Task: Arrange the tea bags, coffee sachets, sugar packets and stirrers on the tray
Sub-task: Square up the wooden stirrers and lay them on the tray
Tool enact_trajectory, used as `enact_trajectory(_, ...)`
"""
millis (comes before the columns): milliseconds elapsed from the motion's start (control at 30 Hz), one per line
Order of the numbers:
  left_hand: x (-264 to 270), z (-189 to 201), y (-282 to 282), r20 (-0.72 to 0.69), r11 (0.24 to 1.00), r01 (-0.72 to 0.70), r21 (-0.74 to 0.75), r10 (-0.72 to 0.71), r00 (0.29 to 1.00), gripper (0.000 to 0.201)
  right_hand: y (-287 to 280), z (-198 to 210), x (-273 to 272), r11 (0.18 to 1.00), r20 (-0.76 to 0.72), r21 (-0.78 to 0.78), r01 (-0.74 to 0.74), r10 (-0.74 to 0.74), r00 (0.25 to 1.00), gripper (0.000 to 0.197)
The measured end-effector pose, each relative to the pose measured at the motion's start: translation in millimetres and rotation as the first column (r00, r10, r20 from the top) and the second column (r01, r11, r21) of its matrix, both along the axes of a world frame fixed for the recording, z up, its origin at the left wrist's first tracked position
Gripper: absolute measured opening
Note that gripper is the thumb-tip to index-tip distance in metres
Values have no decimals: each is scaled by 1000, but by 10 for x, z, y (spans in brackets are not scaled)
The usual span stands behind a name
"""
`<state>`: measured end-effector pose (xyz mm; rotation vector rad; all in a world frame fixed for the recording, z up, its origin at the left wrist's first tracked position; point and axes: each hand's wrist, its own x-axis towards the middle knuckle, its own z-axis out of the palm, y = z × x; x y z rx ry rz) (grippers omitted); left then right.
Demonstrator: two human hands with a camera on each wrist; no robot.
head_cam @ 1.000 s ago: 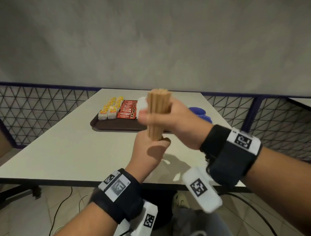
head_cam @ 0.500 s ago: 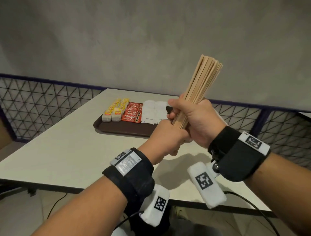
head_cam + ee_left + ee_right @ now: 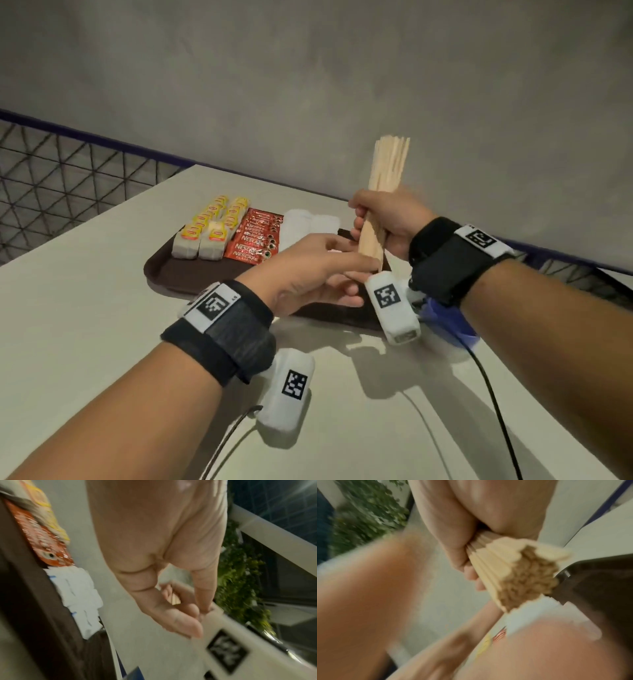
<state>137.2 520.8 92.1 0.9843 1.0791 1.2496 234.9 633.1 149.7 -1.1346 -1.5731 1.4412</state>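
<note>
My right hand (image 3: 378, 219) grips a thick bundle of wooden stirrers (image 3: 387, 181), held upright over the right end of the brown tray (image 3: 164, 270). The bundle's lower ends (image 3: 527, 577) show close up in the right wrist view. My left hand (image 3: 325, 267) is open just below the bundle, fingers stretched toward its bottom end and holding nothing. On the tray lie two rows of yellow-labelled tea bags (image 3: 209, 229), red coffee sachets (image 3: 255, 241) and white sugar packets (image 3: 303, 226), side by side from left to right.
The tray sits on a pale table (image 3: 85, 325) near its far edge. A blue object (image 3: 448, 318) lies on the table under my right wrist. A black cable (image 3: 493, 401) runs across the table's right part. A mesh railing (image 3: 51, 178) and grey wall stand behind.
My left hand has let go of the stirrers and opened. My right hand alone carried the bundle forward over the tray's right end and stood it more upright.
</note>
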Motion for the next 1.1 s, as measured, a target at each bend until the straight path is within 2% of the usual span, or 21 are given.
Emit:
enact_trajectory(67, -219, -88, 41, 57, 998, -63, -30, 65, 996, 45, 320, -106, -71, 999, 236, -49, 20, -8, 972, 15)
enact_trajectory(167, -418, -131, 84, 116, 989, -145, -36, 148, 982, 34, 696, -280, -107, 990, 591, -137, 31, 57, 805, 12)
enact_trajectory(233, -486, -146, 118, 198, 975, -218, -38, 221, 955, 22, 904, -389, -114, 989, 702, -144, 46, 69, 709, 12)
enact_trajectory(400, -561, -207, 183, 223, 946, -320, -49, 323, 920, 10, 1200, -575, -168, 1000, 787, -21, 4, 14, 617, 15)
enact_trajectory(500, -580, -257, 218, 219, 938, -340, -62, 346, 912, 9, 1233, -612, -201, 997, 903, -9, -72, 39, 428, 12)
enact_trajectory(533, -578, -271, 226, 218, 935, -348, -68, 354, 909, 8, 1253, -630, -205, 996, 903, -14, -88, 50, 426, 10)
enact_trajectory(600, -568, -291, 242, 218, 931, -356, -75, 364, 906, 7, 1252, -622, -206, 994, 876, -19, -111, 70, 477, 8)
enact_trajectory(633, -563, -300, 249, 219, 931, -358, -75, 366, 905, 6, 1225, -612, -208, 993, 890, -11, -121, 65, 452, 9)
enact_trajectory(767, -556, -305, 259, 222, 930, -360, -69, 367, 904, 11, 1145, -617, -263, 985, 905, 39, -168, 37, 425, 39)
enact_trajectory(867, -559, -294, 248, 253, 927, -370, -63, 373, 893, 12, 1075, -606, -321, 973, 970, 79, -217, -25, 242, 51)
enact_trajectory(967, -566, -280, 229, 281, 924, -378, -60, 379, 881, 12, 1065, -588, -337, 967, 976, 103, -232, -54, 211, 61)
enact_trajectory(1100, -571, -282, 228, 290, 922, -383, -62, 384, 877, 13, 1057, -584, -340, 965, 978, 91, -247, -40, 203, 59)
